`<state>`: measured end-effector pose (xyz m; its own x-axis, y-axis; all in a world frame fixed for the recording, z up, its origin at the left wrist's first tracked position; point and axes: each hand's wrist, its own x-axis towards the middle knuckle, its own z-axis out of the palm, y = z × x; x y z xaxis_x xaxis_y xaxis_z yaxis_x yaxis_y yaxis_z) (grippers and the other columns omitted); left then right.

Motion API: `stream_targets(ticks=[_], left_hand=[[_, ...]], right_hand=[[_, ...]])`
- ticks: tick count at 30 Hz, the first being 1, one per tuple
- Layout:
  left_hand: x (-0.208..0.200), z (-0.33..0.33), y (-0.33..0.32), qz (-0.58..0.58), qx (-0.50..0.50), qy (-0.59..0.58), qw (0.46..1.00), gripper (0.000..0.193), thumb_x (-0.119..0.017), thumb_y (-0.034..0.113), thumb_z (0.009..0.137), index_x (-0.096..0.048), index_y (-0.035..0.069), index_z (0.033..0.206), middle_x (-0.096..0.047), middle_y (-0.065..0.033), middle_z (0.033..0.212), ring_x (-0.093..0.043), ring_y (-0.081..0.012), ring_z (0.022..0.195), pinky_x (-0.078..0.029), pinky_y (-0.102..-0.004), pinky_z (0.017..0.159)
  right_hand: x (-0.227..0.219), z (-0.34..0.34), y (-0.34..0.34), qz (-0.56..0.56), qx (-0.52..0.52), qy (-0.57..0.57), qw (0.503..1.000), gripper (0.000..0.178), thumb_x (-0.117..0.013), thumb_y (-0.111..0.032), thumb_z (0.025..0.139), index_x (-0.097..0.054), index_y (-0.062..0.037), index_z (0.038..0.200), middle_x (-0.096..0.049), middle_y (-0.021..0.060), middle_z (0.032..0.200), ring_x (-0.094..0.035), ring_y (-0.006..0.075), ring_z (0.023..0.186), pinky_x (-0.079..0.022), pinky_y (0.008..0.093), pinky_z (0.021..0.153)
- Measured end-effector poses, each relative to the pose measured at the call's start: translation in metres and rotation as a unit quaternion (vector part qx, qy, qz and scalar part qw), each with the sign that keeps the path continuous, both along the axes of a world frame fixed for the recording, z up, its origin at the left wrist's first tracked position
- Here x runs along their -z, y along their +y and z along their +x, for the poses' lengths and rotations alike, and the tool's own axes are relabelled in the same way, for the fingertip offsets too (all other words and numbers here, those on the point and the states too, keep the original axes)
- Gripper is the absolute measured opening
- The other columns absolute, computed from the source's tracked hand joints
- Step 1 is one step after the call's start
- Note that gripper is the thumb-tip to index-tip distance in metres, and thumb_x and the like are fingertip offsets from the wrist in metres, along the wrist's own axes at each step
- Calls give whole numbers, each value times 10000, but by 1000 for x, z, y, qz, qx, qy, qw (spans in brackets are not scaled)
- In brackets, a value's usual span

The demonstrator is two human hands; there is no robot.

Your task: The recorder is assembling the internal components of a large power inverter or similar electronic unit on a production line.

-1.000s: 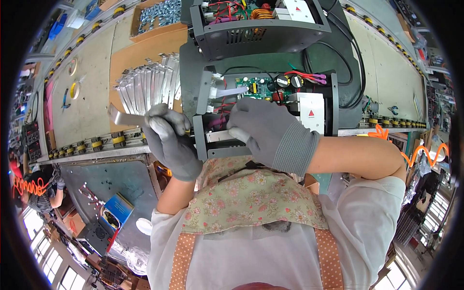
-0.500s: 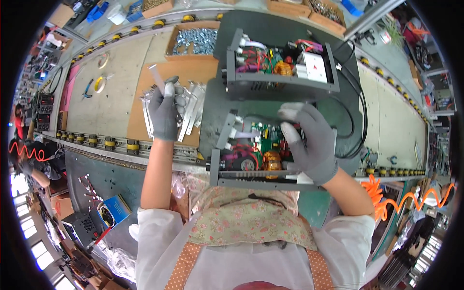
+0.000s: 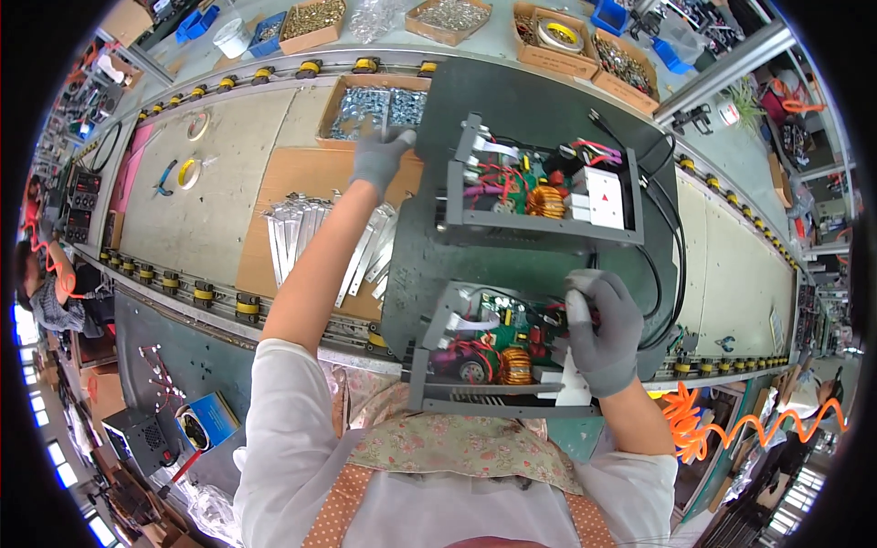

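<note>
My left hand [image 3: 376,161], in a grey glove with pale fingertips, grips a thin metal strip [image 3: 386,111] standing upright between its fingers. It is at the near edge of a cardboard box of small silvery fasteners [image 3: 352,110]. My right hand [image 3: 607,331], also gloved, is at the right end of the nearer open dark-metal chassis [image 3: 429,388], its fingers curled in toward the thumb; what they hold, if anything, is hidden. Inside that chassis are green circuit boards, a copper-wound coil [image 3: 514,365] and red wires. A white plate [image 3: 574,382] shows below my right hand.
A second open chassis [image 3: 548,224] stands behind on the dark mat [image 3: 530,100]. Several metal strips [image 3: 297,233] lie on cardboard at left. Black cables [image 3: 678,228] curve along the right. Rollers line the bench; tape rolls [image 3: 189,172] and pliers [image 3: 165,178] lie farther left.
My left hand has moved from above the strips, away and rightward to the fastener box, carrying the metal strip. My right hand's fingers are more curled. The whole view has shifted.
</note>
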<state>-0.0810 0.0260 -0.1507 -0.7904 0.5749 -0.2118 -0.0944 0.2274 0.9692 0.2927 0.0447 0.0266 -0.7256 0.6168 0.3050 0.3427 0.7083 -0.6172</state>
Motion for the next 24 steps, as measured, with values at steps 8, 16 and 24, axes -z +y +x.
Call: stream_targets(ticks=[8,16,24], left_hand=[[-6,26,79,-48,147,146,977,306,-776,269,772,-754,162,1058,-733,-102,997,-698,-226,896,-521,-327,837],[31,-6,104,-61,188,251,948,296,-576,326,885,-747,121,1012,-725,-143,936,-693,-278,872,-520,-407,756],[-134,69,-32,249,47,97,963,421,-711,113,851,-584,-75,1205,-675,-121,1066,-646,-164,926,-514,-282,854]], right_hand=[[-5,-8,3,-7,51,-1,999,115,-590,-24,850,-643,-6,950,-655,163,949,-661,300,822,-529,338,722],[-1,-5,1,5,25,-11,1000,118,-635,-107,848,-650,-60,956,-653,103,921,-661,301,807,-537,373,686],[-6,4,-3,3,17,101,995,94,-637,-113,858,-638,-61,936,-649,90,958,-662,266,804,-541,344,655]])
